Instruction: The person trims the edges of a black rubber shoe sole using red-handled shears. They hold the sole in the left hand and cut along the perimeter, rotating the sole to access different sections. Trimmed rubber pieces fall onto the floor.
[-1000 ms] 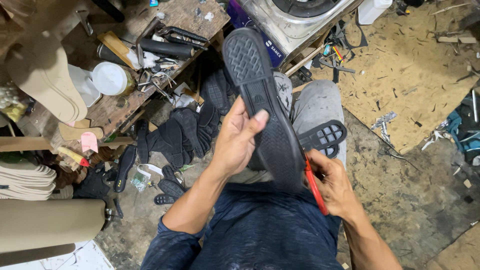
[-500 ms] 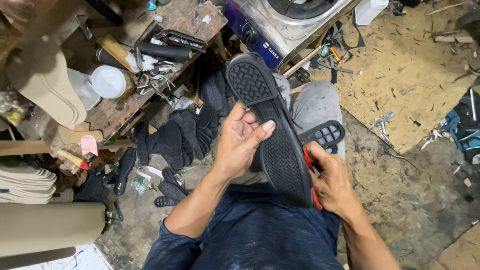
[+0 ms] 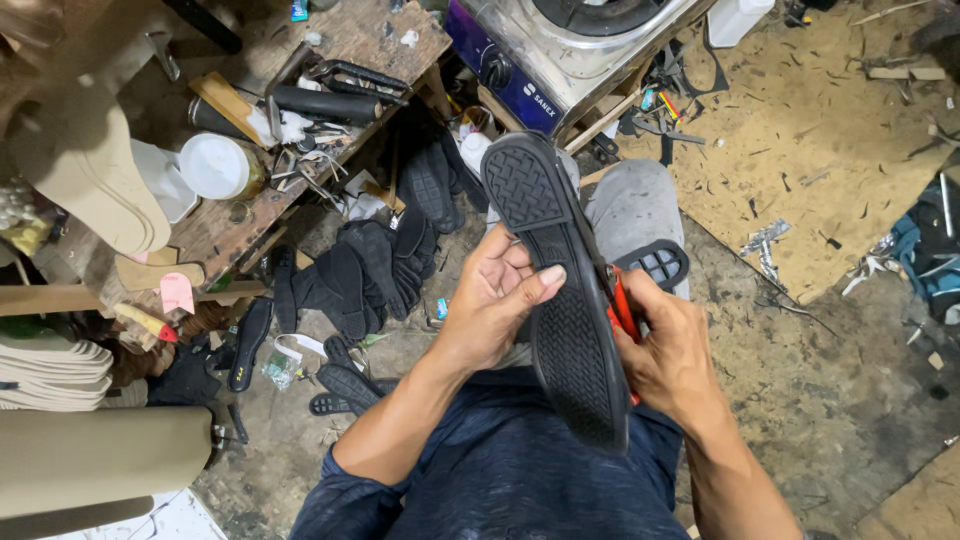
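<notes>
My left hand (image 3: 495, 305) grips a black rubber shoe sole (image 3: 560, 290) at its middle, thumb across the tread, holding it tread-up over my lap. My right hand (image 3: 670, 350) is closed around a red-handled tool (image 3: 622, 305) pressed against the sole's right edge; the tool's working end is hidden behind the sole. A second black sole (image 3: 655, 262) lies on my grey-trousered knee just beyond the right hand.
A heap of black soles (image 3: 370, 270) lies on the floor to the left. A cluttered wooden bench (image 3: 290, 110) holds a white lidded jar (image 3: 215, 165) and tools. A metal stove (image 3: 570, 45) stands ahead. Beige soles (image 3: 50, 370) are stacked at the left; scraps litter a board (image 3: 830, 130) at the right.
The sole has tilted and come slightly closer to me. My right hand has slid up along its right edge, so the red tool now shows higher beside the sole.
</notes>
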The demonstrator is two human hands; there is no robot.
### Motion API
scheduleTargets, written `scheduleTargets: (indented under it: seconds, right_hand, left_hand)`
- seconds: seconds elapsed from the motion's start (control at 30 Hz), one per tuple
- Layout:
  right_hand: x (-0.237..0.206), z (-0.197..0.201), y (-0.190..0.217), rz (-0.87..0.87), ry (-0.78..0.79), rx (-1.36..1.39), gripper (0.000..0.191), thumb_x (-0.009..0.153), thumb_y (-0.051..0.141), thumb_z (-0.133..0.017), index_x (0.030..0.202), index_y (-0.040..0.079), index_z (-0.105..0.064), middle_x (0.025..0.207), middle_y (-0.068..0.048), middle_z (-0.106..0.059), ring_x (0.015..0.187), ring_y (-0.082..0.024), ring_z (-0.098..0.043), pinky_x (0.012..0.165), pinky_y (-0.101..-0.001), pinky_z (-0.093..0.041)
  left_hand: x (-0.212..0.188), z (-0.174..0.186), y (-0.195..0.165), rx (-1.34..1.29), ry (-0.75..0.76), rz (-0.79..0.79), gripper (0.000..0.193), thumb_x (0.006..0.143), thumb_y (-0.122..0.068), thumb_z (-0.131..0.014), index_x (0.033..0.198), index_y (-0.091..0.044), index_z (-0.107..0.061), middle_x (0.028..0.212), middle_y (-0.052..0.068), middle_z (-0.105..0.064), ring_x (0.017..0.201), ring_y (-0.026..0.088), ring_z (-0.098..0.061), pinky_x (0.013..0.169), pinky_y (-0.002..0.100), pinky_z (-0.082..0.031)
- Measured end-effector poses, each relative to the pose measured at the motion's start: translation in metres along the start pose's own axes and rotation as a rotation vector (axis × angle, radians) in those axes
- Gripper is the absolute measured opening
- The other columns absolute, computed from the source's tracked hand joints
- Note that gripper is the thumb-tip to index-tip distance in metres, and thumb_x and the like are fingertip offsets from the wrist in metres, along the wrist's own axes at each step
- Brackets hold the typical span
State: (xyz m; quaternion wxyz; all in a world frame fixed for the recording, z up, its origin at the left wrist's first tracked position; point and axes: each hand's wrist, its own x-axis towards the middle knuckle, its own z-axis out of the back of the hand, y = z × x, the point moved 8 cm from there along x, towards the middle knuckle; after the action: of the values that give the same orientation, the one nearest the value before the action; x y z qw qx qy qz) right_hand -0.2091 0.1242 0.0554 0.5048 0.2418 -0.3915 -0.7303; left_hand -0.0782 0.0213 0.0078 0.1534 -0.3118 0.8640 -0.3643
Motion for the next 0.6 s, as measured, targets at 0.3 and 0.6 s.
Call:
scheduleTargets:
  seconds: [0.3,0.6]
  right_hand:
    - [-0.009,-0.008,-0.029,-0.049,0.076,0.225,0.013,0.090,0.013,-0.066,0.100,0.006,-0.060,0.065,-0.004,-0.056,0.052,-0.014,-0.050,0.050,-0.0309,-0.039]
    - [-0.036,-0.025,-0.043,-0.102,0.222,0.526,0.020,0.083,0.008,-0.076,0.091,0.007,-0.058,0.076,0.004,-0.048,0.068,-0.005,-0.042,0.058,-0.0237,-0.036]
  left_hand:
    - [0.000,0.006,-0.001,-0.042,-0.025,-0.007,0.051,0.101,0.009,-0.060,0.149,-0.001,-0.045,0.135,0.014,-0.064,0.121,0.018,-0.065,0.105,0.031,-0.054]
    - [0.016,0.017,-0.030,0.175,-0.043,-0.105,0.043,0.099,0.001,-0.068,0.140,-0.001,-0.055,0.127,0.006,-0.068,0.114,0.011,-0.065,0.103,0.026,-0.054]
